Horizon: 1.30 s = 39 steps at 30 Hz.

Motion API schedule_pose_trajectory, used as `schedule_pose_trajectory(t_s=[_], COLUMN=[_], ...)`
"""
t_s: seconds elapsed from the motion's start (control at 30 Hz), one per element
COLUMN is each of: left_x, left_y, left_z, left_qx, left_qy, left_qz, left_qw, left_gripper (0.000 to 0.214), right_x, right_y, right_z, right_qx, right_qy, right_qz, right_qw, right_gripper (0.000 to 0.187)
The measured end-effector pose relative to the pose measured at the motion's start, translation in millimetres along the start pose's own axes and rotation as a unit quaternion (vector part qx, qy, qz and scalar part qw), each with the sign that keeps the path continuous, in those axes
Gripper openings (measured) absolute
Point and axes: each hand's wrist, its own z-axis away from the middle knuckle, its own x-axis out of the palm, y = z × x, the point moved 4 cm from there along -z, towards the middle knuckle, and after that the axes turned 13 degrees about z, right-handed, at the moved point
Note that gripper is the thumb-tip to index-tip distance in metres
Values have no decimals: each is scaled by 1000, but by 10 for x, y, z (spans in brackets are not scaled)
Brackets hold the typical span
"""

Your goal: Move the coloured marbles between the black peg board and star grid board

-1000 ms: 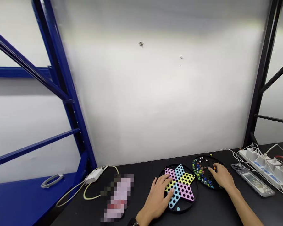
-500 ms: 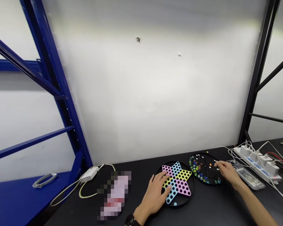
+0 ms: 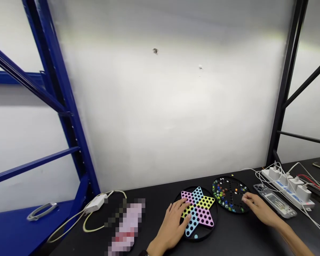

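A tall blue metal shelf frame [image 3: 65,117] stands at the far left; a silver ring handle [image 3: 42,212] lies on its blue shelf [image 3: 13,227]; a white power plug box [image 3: 96,203] with a pale yellow cord [image 3: 66,225] sits at the edge of the black bench [image 3: 229,236]; next to it lies a pink thing [image 3: 129,225], too blurry to tell what it is; behind all this is a white wall [image 3: 160,117] with a small hole [image 3: 155,51] in it.

The left hand [image 3: 172,224] lies flat and open on a star-shaped board [image 3: 198,209] with pink, blue and yellow points and black holes; it presses on the board and grabs nothing; the star sits in a round black tray [image 3: 216,217] on the bench.

Just right of the star is a round black board [image 3: 230,195] with many shiny glass marbles [image 3: 220,192] along its left side; the right hand [image 3: 258,209] is at its right edge, fingers a little curled; I cannot tell if they pinch a marble.

Further right lie a flat see-through phone case [image 3: 274,201] and a white power strip [image 3: 288,186] full of white plugs; a black metal post [image 3: 285,85] stands behind them.
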Motion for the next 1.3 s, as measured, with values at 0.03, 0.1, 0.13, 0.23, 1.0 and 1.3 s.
schedule_pose_trajectory(t_s=[0.03, 0.1, 0.13, 0.23, 1.0, 1.3], left_x=[-1, -4, -4, -6, -39, -23], left_y=[-1, -1, 0, -2, 77, 72], left_z=[0, 1, 2, 4, 43, 40], left_qx=[1, 9, 14, 17, 15, 21], left_qy=[1, 7, 9, 13, -3, 1], left_qz=[0, 0, -1, -4, 3, 3], left_qw=[1000, 1000, 1000, 1000, 1000, 1000], left_gripper=[43, 41, 41, 41, 41, 41], right_x=[-17, -38, -47, -12, 261, 402], right_y=[-25, -69, -85, -140, -195, -217], right_z=[-25, -72, -94, -159, -368, 29], right_qx=[31, 90, 116, 170, 92, -35], right_qy=[-8, -17, -11, -12, 130, 20], right_qz=[-118, -353, -440, -577, -184, 257], right_qw=[993, 931, 891, 799, 970, 966], right_gripper=[31, 30, 27, 15, 47, 33])
